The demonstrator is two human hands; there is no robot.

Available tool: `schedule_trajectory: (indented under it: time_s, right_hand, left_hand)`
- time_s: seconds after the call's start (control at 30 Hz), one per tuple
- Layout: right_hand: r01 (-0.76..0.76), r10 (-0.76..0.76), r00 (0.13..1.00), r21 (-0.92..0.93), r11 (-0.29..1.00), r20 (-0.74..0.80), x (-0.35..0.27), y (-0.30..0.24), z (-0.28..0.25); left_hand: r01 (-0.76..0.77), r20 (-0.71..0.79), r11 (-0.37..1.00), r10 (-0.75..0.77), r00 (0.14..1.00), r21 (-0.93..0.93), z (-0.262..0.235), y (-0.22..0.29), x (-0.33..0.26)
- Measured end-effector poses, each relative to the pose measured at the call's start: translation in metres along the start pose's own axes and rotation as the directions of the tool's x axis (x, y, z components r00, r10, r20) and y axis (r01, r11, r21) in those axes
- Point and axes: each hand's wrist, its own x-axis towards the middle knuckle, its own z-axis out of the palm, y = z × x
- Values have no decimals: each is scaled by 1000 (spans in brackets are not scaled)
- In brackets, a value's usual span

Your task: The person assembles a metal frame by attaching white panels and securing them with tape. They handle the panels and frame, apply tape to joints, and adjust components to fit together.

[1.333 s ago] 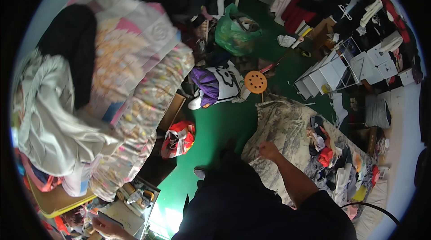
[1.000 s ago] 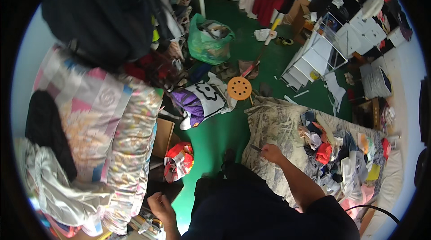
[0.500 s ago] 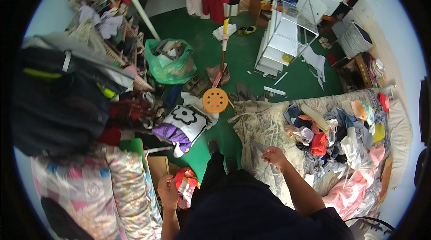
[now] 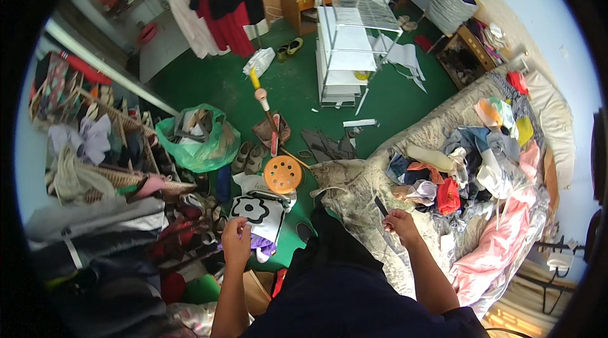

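My right hand (image 4: 401, 226) is closed around one end of a thin, dark, blade-like tool (image 4: 380, 206), which points up and to the left over the patterned mattress (image 4: 354, 181). Too little of the tool shows to tell its exact kind. Lower left, my left hand (image 4: 237, 240) has its fingers curled in, and nothing shows in them. It is nearest to a white bag with a black flower print (image 4: 258, 211), with purple cloth (image 4: 261, 244) below it. Just beyond that bag stands a round orange stool (image 4: 282, 175) with holes in its seat.
A heap of clothes (image 4: 448, 194) covers the mattress on the right. A green plastic bag (image 4: 201, 148), shoes (image 4: 252, 159) and a yellow-handled stick (image 4: 261, 95) are ahead. Farther off stands a wire-framed rack (image 4: 345, 53). Crowded shelves (image 4: 130, 176) line the left.
My view has turned left, so the room's things sit differently in it. My left hand is now before the flower-print bag. The blade-like tool stays in my right hand.
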Motion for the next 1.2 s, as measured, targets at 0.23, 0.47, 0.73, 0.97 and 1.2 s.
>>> schedule_trajectory:
  time_s: [0.23,0.47,0.73,0.97,1.2]
  right_hand:
    - [19,-15,999,113,993,-34,33,-29,7]
    - [101,-80,990,179,979,-117,61,-88,-6]
    - [130,-48,970,344,930,-238,96,-140,-20]
    - [190,35,921,524,830,-388,159,-185,-24]
    - [164,180,883,645,747,-433,268,-259,1]
  left_hand:
    - [-112,194,993,105,975,24,42,71,109]
    - [-301,231,954,294,927,-6,81,156,189]
    - [-499,292,861,503,814,-94,135,275,294]
    - [-743,308,667,720,622,-58,198,359,434]
    - [-365,246,871,452,857,-330,306,373,600]
